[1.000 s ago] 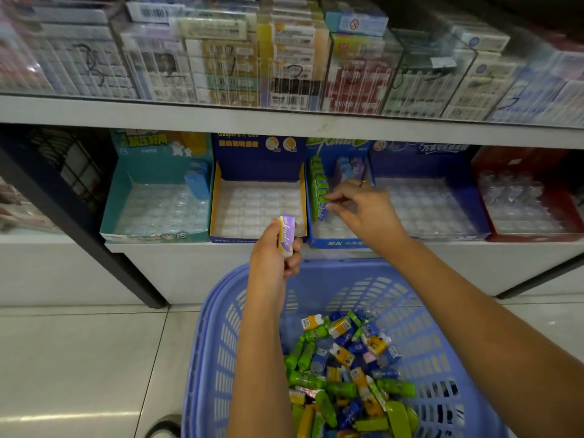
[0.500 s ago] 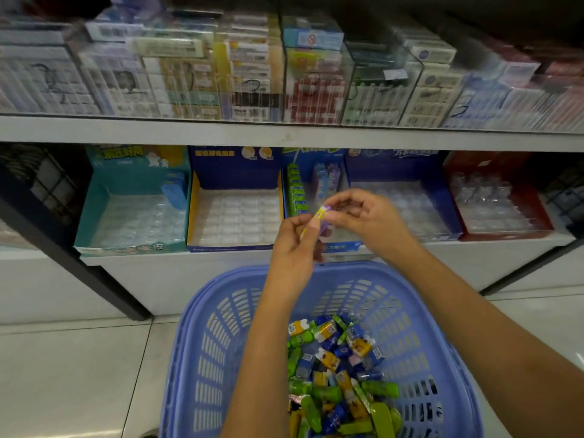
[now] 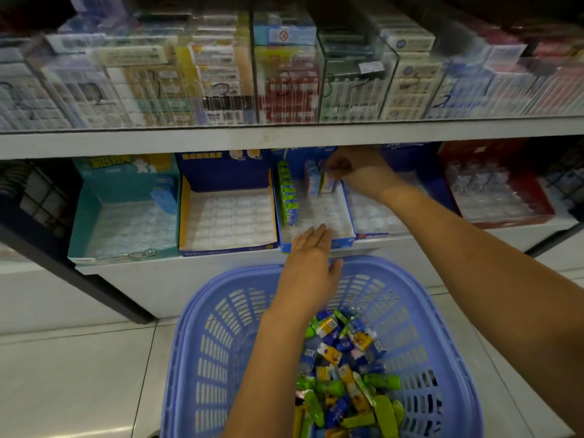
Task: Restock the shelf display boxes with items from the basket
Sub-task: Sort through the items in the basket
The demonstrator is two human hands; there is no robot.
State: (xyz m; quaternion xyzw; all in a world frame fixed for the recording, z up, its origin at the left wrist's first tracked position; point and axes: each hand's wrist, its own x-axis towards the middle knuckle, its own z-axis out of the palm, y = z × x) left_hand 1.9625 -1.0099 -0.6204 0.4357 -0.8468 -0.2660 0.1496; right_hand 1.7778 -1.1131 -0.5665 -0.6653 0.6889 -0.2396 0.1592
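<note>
A blue display box (image 3: pixel 343 242) on the lower shelf holds a row of green packs (image 3: pixel 289 197) along its left side and a few packs at the back. My right hand (image 3: pixel 360 173) reaches to the back of this box and pinches a purple pack (image 3: pixel 328 184) that stands upright beside a blue-and-pink pack (image 3: pixel 313 181). Holding nothing, my left hand (image 3: pixel 311 263) hovers flat with straight fingers over the box's front edge. Below, the lilac-blue plastic basket (image 3: pixel 202 314) holds several loose green, blue and yellow packs (image 3: pixel 344 368).
A teal box (image 3: pixel 94 222) and a yellow-rimmed box (image 3: pixel 227 248) stand to the left, with another blue box (image 3: pixel 379 216) and a red box (image 3: pixel 512 216) to the right. Above, cartons (image 3: pixel 284 83) sit behind clear dividers. A dark post (image 3: pixel 104 292) slants at the left.
The purple pack passed from my left hand to my right hand, which carried it to the back of the blue box. My left hand opened and now holds nothing.
</note>
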